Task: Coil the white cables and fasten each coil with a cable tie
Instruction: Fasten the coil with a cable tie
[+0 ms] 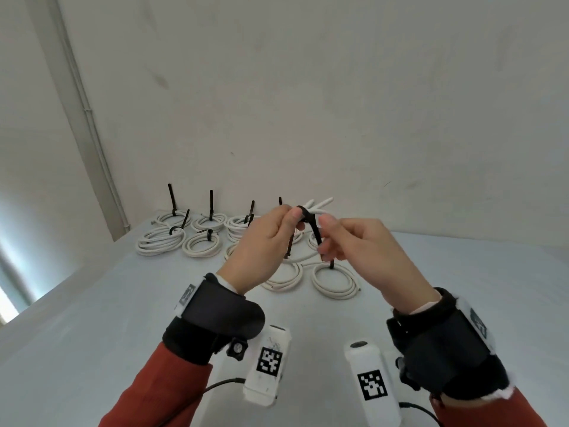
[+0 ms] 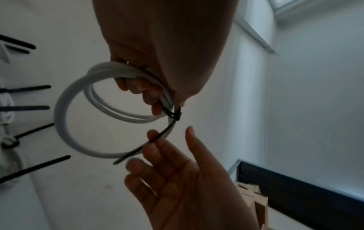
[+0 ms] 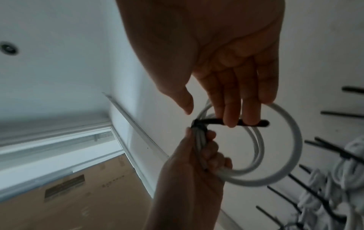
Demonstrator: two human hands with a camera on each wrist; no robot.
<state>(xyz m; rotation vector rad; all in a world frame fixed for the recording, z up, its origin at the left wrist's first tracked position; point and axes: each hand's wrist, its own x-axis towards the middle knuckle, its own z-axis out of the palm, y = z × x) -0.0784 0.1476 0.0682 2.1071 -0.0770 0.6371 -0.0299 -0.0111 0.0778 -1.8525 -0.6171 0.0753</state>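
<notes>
My left hand [image 1: 271, 232] grips a small coil of white cable [image 2: 65, 109] by one side and holds it above the table. A black cable tie [image 1: 315, 234] is looped round the gripped bundle just past the left fingers [image 2: 138, 87], and its tail sticks out toward my right hand [image 1: 334, 238]. In the right wrist view the right hand [image 3: 216, 109] has straight fingers lying against the tie's tail [image 3: 212, 121], with the thumb apart from it. The coil [image 3: 293, 147] hangs behind both hands and is mostly hidden in the head view.
Several tied white coils [image 1: 203, 248] lie on the grey table [image 1: 107, 303] toward the wall, their black tie tails standing up. Two white marker-tagged devices [image 1: 271, 359] sit by the near edge. A cardboard box [image 3: 78, 194] stands below on the floor.
</notes>
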